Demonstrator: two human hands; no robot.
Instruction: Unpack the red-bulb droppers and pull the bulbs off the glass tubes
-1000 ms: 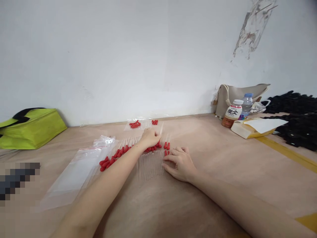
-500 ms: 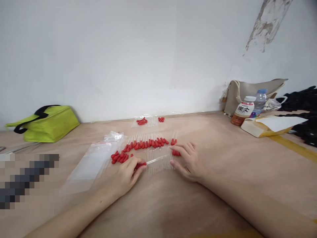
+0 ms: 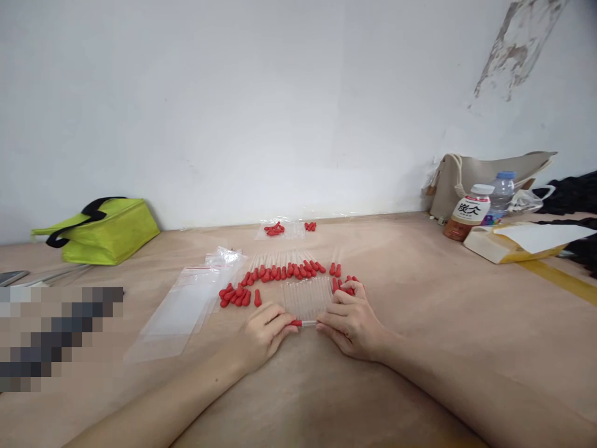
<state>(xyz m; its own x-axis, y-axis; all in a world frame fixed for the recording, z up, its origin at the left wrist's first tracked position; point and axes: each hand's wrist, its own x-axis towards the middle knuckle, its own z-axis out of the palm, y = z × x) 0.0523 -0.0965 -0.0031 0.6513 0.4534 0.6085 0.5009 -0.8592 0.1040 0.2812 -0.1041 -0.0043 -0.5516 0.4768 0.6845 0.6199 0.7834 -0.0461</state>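
Note:
Between my hands lies a dropper (image 3: 308,323), level, with a red rubber bulb at its left end and a clear tube to the right. My left hand (image 3: 268,330) is closed around the bulb, most of which the fingers hide. On the tube's other end, my right hand (image 3: 347,320) pinches with thumb and fingertips. Just beyond them several clear tubes (image 3: 303,295) lie side by side. A row of droppers with red bulbs (image 3: 282,272) stretches behind these. Loose red bulbs (image 3: 236,295) are heaped at the left, and more (image 3: 336,285) lie partly behind my right hand.
Clear zip bags (image 3: 180,302) lie left of the bulbs. Near the wall are a small pack of red bulbs (image 3: 275,229) and tubes. A lime green bag (image 3: 112,233) stands at left. At right are a labelled bottle (image 3: 469,211), a water bottle (image 3: 504,190) and a beige bag (image 3: 448,186).
My right hand has moved from the row of clear tubes to grip the free end of the dropper. My left hand has brought the dropper nearer me and turned it level.

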